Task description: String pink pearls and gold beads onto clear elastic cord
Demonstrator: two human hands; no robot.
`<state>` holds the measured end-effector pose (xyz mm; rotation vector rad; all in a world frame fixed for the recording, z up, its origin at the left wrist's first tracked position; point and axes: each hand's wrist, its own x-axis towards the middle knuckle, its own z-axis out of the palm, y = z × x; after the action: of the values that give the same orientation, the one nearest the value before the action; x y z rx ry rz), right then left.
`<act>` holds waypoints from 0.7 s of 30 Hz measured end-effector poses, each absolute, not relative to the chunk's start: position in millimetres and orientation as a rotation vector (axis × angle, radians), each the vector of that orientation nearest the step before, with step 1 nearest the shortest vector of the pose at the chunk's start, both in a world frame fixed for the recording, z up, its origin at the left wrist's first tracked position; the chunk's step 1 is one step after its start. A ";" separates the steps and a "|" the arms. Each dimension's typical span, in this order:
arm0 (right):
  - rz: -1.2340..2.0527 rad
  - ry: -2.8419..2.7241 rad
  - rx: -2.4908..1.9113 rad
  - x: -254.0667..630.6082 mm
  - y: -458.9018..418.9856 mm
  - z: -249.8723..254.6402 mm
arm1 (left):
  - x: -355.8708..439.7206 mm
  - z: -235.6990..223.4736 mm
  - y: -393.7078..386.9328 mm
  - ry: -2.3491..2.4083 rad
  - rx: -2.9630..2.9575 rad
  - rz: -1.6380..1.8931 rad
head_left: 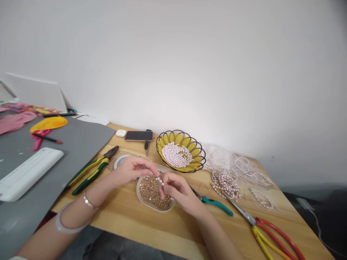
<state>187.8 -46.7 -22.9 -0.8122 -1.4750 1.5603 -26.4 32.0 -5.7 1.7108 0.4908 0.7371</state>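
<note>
My left hand point(137, 168) and my right hand point(177, 189) meet above a white dish point(138, 191) of small gold beads point(153, 193). Between my fingertips runs a short row of pearly white beads point(160, 180); both hands pinch it, one at each end. Any thread through it is too fine to make out. Just behind the dish stands a black wire basket point(204, 159) with a yellow lining, holding many pale pink beads point(176, 154). Teal-handled pliers point(217, 206) lie beside my right hand, their tip partly hidden by it.
Yellow-and-green pliers point(93, 169) lie on the left, near a phone point(139, 136) and a white case point(120, 133). Right of the basket are a heap of bead strands point(226, 184), bagged strands point(241, 164) and large red-and-yellow scissors point(255, 222). A grey mat point(81, 144) covers the left side.
</note>
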 end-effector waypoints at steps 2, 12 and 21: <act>1.568 -1.471 -0.811 187.8 -47.3 -22.4 | -26.0 -5.1 31.9 0.494 1.714 0.738; 1.573 -1.472 -0.819 187.8 -48.0 -21.6 | -27.1 -9.0 34.1 0.506 1.745 0.732; 1.552 -1.490 -0.820 187.5 -47.8 -22.6 | -26.6 -7.4 34.3 0.504 1.744 0.737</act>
<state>187.5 -47.8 -22.6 -0.8201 -1.4899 1.5518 -26.6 34.3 -7.4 1.7443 0.5044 0.7374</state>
